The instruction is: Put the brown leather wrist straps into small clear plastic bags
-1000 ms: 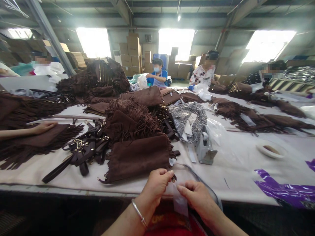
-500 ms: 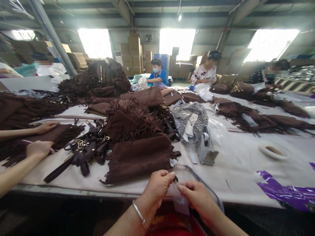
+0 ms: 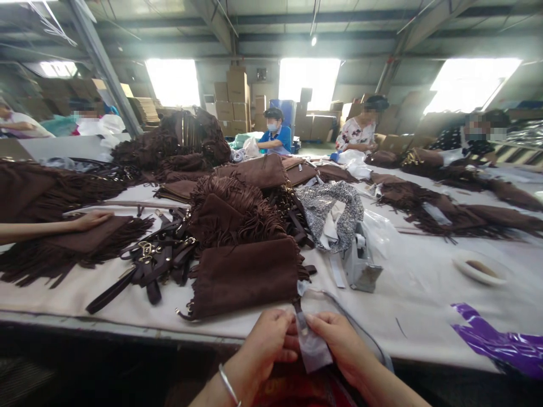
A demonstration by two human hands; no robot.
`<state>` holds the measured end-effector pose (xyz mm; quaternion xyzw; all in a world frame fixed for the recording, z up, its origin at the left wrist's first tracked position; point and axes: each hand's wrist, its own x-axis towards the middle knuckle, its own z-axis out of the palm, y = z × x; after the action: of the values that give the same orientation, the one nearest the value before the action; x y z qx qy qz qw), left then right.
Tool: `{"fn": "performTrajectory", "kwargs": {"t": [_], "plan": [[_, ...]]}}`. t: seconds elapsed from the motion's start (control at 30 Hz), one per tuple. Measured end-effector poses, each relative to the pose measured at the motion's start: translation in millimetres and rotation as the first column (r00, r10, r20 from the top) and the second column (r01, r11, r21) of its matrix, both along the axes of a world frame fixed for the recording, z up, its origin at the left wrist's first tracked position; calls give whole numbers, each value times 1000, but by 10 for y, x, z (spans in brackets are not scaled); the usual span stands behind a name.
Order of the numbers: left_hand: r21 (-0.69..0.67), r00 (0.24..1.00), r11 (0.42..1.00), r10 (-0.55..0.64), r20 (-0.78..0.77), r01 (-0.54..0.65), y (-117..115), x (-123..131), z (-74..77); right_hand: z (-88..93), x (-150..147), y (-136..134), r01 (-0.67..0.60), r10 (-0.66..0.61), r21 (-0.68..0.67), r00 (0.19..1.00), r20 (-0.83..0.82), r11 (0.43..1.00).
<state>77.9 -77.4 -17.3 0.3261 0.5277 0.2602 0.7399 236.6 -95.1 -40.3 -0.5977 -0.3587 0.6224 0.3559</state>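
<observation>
A brown fringed suede pouch [image 3: 246, 277] lies flat in front of me at the table's near side. From its right lower corner hangs a short dark strap end [image 3: 297, 308] with a metal tip, inside a small clear plastic bag [image 3: 316, 353]. My right hand [image 3: 339, 333] pinches the bag's right edge between thumb and fingers. On the other side, my left hand [image 3: 269, 342] has its fingers curled against the bag's left edge and partly behind it. A silver bangle circles my left wrist.
Dark straps with gold clips [image 3: 156, 257] lie left of the pouch; more fringed pouches [image 3: 237, 209] are heaped behind. A tape dispenser [image 3: 360, 265], tape roll [image 3: 479, 268] and purple plastic [image 3: 500, 339] lie right. A co-worker's hand [image 3: 95, 219] rests on a pouch at left.
The small plastic bag now covers the strap end, which was bare between my fingers before. My left fingers moved lower beside the bag. One of the co-worker's hands at left has left view.
</observation>
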Motion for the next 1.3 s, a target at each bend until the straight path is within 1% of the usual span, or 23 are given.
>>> {"fn": "performTrajectory", "kwargs": {"t": [0.13,0.27,0.4,0.53,0.6,0.7,0.87,0.93,1.03,1.13,1.2,1.23,1.27,1.3], "plan": [[-34,998,999,-13,-62,11,-76,26,-98,-52,7,53,-2,2,-49,1000,14,999],[-22,993,999,34,-115,-37,-98,105,-157,1,7,108,-29,32,-41,997,74,999],[3,984,997,76,-163,-76,-43,131,-146,54,33,104,-68,72,-85,996,55,994],[76,968,989,142,-205,-129,61,130,-158,33,41,123,-98,114,-130,986,120,987],[98,964,984,168,-208,-150,108,131,-170,23,20,172,-100,125,-151,979,160,983],[97,962,981,183,-205,-166,143,129,-165,43,-30,254,-101,131,-169,974,183,981],[51,981,988,153,-121,-148,142,152,-129,85,-86,268,-94,125,-165,975,186,982],[56,982,987,159,-102,-154,151,184,-150,63,-93,249,-87,118,-161,975,190,983],[91,972,979,196,-133,-185,193,245,-218,4,-96,240,-72,100,-146,976,195,987],[138,956,968,234,-178,-211,242,292,-275,-36,-92,248,-67,87,-90,967,241,994],[171,946,959,257,-197,-225,264,314,-293,-35,-75,247,-101,87,27,944,317,995],[184,941,955,268,-206,-232,272,324,-298,-27,-57,242,-141,90,112,925,370,984],[192,937,952,278,-213,-239,278,335,-302,-16,-32,236,-196,95,199,898,429,960],[194,934,950,284,-217,-244,283,347,-306,-5,2,229,-266,105,273,867,487,925]]}}
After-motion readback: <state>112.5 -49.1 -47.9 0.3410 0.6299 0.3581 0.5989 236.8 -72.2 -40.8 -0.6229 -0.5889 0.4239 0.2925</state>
